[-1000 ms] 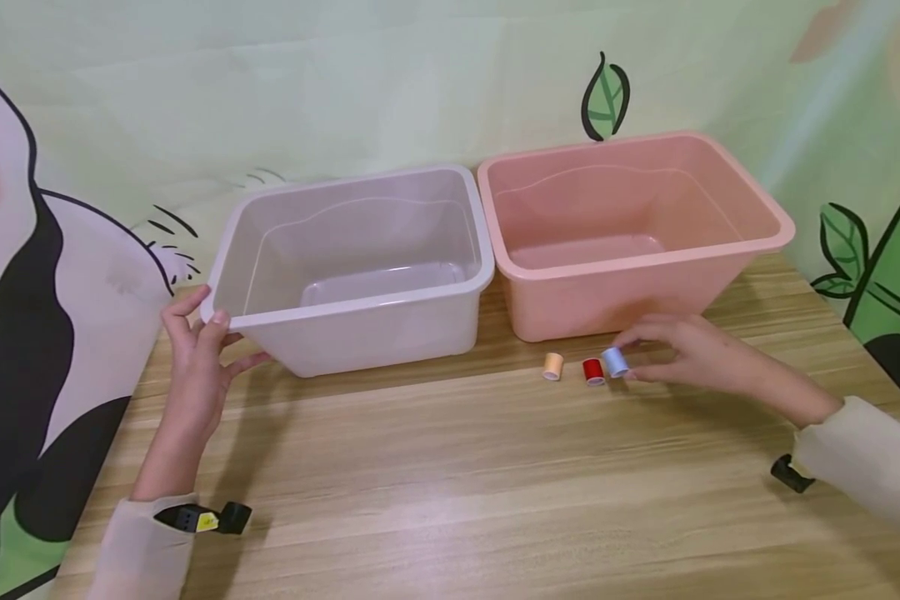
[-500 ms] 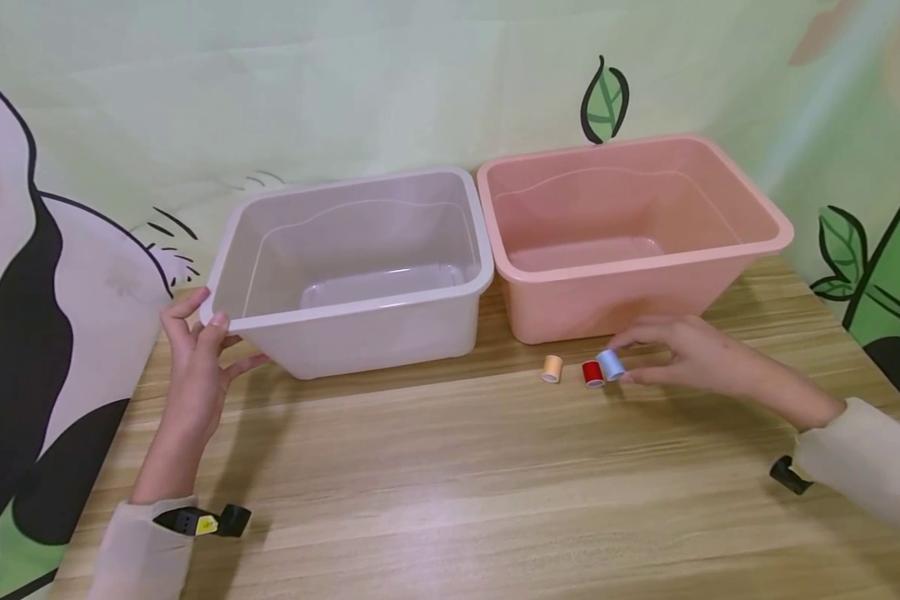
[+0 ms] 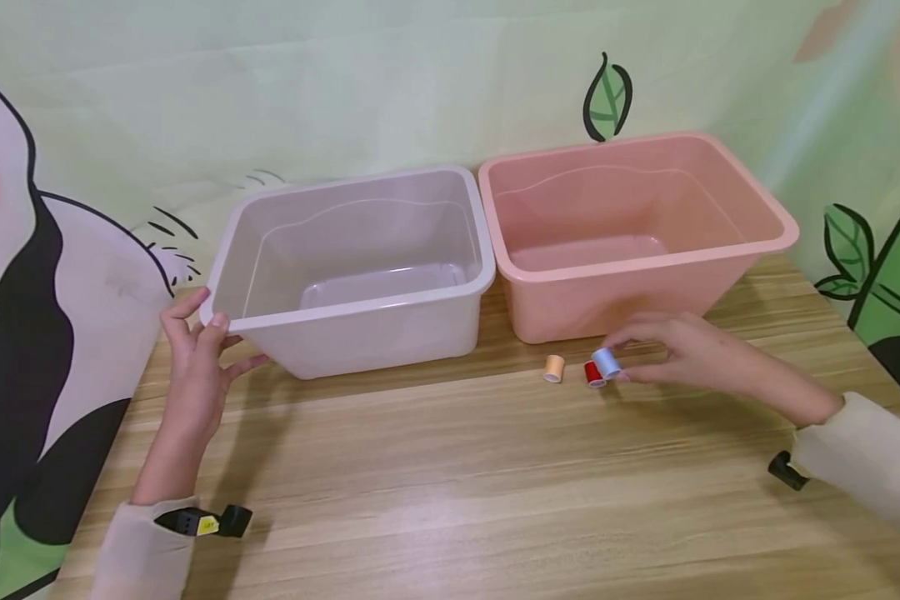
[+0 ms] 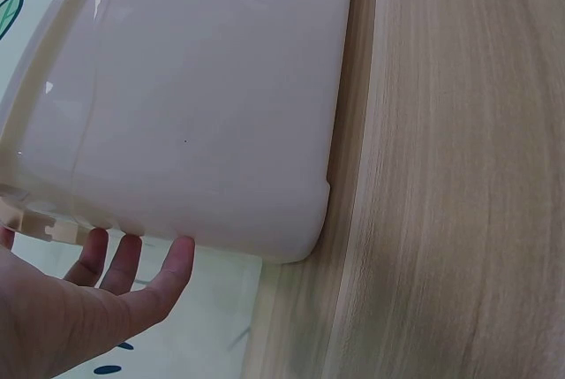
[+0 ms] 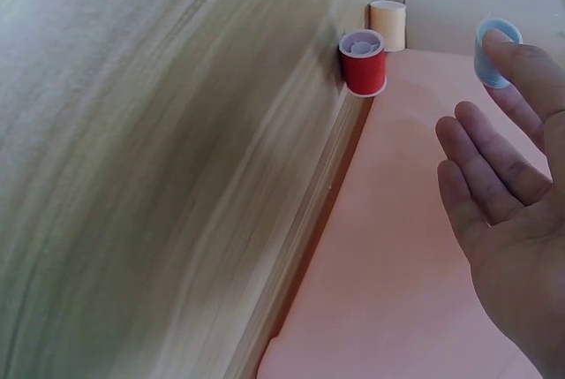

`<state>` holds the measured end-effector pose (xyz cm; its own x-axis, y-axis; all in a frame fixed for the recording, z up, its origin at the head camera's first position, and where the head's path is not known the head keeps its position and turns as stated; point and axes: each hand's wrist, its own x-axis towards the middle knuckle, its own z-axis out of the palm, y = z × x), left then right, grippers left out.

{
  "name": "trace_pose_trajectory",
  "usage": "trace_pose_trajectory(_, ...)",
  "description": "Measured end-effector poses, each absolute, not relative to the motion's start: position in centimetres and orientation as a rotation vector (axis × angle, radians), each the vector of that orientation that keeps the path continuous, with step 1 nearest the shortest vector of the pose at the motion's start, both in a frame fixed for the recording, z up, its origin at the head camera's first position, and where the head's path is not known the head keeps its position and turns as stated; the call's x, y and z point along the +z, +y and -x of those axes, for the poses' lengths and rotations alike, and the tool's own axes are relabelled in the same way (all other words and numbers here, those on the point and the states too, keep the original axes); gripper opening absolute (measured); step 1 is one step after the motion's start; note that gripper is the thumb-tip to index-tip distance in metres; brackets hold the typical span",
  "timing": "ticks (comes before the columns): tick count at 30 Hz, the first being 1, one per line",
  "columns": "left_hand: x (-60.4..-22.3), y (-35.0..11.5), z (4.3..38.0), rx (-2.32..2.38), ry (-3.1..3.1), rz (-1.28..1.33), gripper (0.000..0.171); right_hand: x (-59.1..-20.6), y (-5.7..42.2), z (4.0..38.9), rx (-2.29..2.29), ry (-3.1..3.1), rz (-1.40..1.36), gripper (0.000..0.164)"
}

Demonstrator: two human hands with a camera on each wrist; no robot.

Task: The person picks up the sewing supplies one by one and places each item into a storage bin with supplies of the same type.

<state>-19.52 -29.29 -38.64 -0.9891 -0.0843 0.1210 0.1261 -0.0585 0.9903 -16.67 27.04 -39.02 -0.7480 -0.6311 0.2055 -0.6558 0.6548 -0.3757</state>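
Observation:
My right hand pinches a light blue spool of thread between thumb and index finger. In the right wrist view this blue spool is raised off the table, the other fingers half bent below it. It partly covers a red spool of thread in the head view. A pale orange spool stands just left of the red one. At the far left, my left hand holds the rim corner of a light grey plastic bin, thumb on the rim. Its fingers touch the bin's outer wall in the left wrist view.
A pink plastic bin stands to the right of the grey one, their rims almost touching. Behind both is a printed cloth backdrop. All stand on a wood-grain table.
With the blue spool, my right hand has moved slightly left, so the spool now overlaps the red one in view. My left hand stays at the grey bin's corner.

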Motion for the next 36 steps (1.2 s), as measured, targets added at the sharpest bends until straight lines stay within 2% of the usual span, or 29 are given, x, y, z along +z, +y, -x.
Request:
trace_pose_trajectory(14, -38.6, -29.3, 19.6, -2.171, -2.067, 0.051, 0.049, -37.8, 26.0, 16.4, 0.632, -2.695, -1.221, 0.040)
trace_pose_trajectory(36, -38.7, -29.5, 19.5, -2.165, -2.072, 0.078, 0.049, -35.6, 24.7, 16.0, 0.628, -2.693, -1.263, 0.039)
